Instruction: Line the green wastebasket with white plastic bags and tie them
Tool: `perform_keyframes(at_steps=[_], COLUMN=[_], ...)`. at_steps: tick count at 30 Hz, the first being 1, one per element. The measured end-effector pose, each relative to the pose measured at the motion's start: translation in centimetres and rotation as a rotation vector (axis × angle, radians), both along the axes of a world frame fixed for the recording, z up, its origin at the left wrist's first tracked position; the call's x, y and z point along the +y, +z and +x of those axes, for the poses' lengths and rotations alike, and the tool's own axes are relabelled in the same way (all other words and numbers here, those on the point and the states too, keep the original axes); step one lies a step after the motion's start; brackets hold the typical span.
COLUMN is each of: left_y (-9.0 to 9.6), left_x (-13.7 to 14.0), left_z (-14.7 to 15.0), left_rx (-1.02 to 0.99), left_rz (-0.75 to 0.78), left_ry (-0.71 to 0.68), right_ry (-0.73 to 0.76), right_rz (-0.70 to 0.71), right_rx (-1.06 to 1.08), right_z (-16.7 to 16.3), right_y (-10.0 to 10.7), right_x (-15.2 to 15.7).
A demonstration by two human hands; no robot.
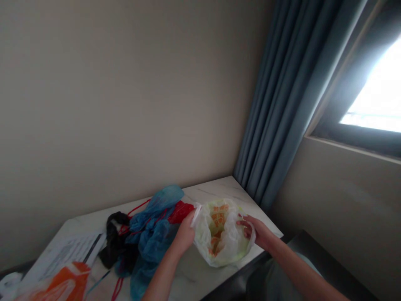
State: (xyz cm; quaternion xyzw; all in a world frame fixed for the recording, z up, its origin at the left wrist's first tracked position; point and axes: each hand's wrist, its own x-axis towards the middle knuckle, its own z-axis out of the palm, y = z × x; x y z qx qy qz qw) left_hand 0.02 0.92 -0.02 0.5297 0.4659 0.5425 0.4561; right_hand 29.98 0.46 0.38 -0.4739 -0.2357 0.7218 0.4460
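A whitish, pale-green plastic bag with orange print stands on the marble-patterned table, its mouth spread so that the inside shows. My left hand is closed on the bag's left handle. On the other side, my right hand has its fingers around the right handle, with the fingertips at the bag's rim. Close by my left hand lie a red plastic bag and a heap of crumpled blue plastic bags with red drawstrings.
Left of the blue heap is a black plastic bag. A printed sheet and an orange-and-clear plastic bag lie at the table's left. The tabletop meets the wall; a blue curtain hangs behind its right corner, beside a window.
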Motion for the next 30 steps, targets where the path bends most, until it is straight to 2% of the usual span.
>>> perform_keyframes(at_steps=[5, 9, 13, 18, 22, 25, 30], left_y=[-0.8, -0.8, 0.0, 0.2, -0.2, -0.2, 0.4], left_x=[-0.1, -0.3, -0.4, 0.0, 0.6, 0.9, 0.9], left_z=[0.3, 0.3, 0.7, 1.1, 0.8, 0.6, 0.3], left_rx=[0.127, 0.105, -0.025, -0.326, -0.58, -0.682, -0.751], left_rz=[0.095, 0.14, 0.09, 0.03, -0.043, -0.086, -0.011], left_ry=[0.054, 0.057, 0.101, 0.241, 0.328, 0.37, 0.303], right_ry=[-0.05, -0.026, -0.006, -0.019, -0.039, -0.081, -0.122], right_rz=[0.153, 0.21, 0.32, 0.483, 0.433, 0.366, 0.377], right_rx=[0.037, 0.108, 0.168, 0.206, 0.22, 0.28, 0.375], right_z=[-0.9, -1.1, -1.4, -1.8, -1.8, -1.8, -1.6], right_y=[0.1, 0.2, 0.6, 1.6, 1.5, 1.3, 1.6], right_x=[2.0, 2.3, 1.5, 1.2, 1.7, 2.1, 2.4])
